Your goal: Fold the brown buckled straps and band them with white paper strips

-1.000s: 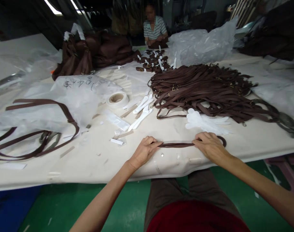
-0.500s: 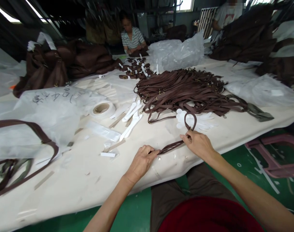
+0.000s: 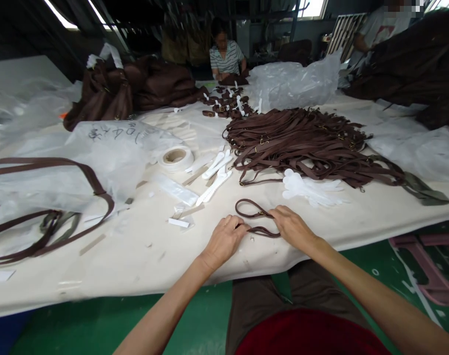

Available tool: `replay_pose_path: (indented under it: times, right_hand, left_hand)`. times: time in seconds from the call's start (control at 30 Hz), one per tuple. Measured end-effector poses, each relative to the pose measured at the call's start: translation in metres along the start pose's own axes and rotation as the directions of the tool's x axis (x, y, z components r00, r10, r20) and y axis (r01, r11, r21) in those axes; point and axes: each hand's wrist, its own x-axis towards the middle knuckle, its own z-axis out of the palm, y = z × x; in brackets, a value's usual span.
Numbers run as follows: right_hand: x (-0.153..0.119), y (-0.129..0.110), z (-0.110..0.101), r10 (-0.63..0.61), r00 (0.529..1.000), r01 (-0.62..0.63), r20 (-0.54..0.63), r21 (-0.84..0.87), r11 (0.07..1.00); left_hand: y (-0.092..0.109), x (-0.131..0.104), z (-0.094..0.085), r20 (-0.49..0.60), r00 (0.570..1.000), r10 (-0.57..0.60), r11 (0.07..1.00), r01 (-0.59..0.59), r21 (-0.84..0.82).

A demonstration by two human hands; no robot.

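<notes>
A thin brown strap [image 3: 263, 231] is doubled between my two hands near the table's front edge. My left hand [image 3: 227, 237] is closed on its left end. My right hand [image 3: 291, 227] pinches the strap farther right, and a loop of it [image 3: 246, 201] with a small metal fitting points left above my left hand. Just beyond my right hand lie white flower-ended strips [image 3: 311, 189], and behind them a large pile of brown straps with gold buckles [image 3: 294, 140].
On the white table [image 3: 128, 266] are a tape roll [image 3: 175, 157], white notched strips [image 3: 215, 185], plastic sheets [image 3: 109, 162], loose long straps [image 3: 93, 180] and brown bags [image 3: 109, 93]. A person [image 3: 227, 56] sits across; another stands at back right. A pink stool [image 3: 431, 266] stands right.
The strap's loop has swung from upright above my right hand to pointing left. My hands are closer together, and the view has shifted, moving the table's contents rightward.
</notes>
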Motion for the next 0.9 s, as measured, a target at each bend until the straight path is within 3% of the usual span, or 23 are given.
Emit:
replay_pose_path:
  times: [0.13,0.37,0.5,0.67,0.9]
  right_hand:
    - [0.0,-0.001,0.002,-0.044,0.999,0.042,0.023,0.067,0.997]
    - [0.003,-0.002,-0.002,-0.016,0.996,0.003,0.088,0.146,0.989]
    - [-0.004,-0.016,-0.005,0.052,0.993,-0.058,0.111,0.057,0.997]
    - [-0.011,-0.037,0.009,0.142,0.99,-0.14,0.0,-0.148,0.979]
    - [0.007,-0.015,0.02,0.067,0.998,-0.064,0.011,-0.177,0.982]
  left_hand:
    - [-0.001,0.012,-0.007,-0.017,1.0,0.019,1.0,-0.019,0.007]
    - [-0.02,0.036,-0.023,0.189,0.975,0.114,0.993,-0.108,-0.038]
    - [-0.026,0.039,-0.021,0.226,0.968,0.112,0.991,-0.094,-0.09]
    - [-0.03,0.039,-0.017,0.214,0.972,0.095,0.994,-0.082,-0.067]
    - [-0.032,0.038,-0.008,0.164,0.986,0.04,0.995,-0.023,-0.101]
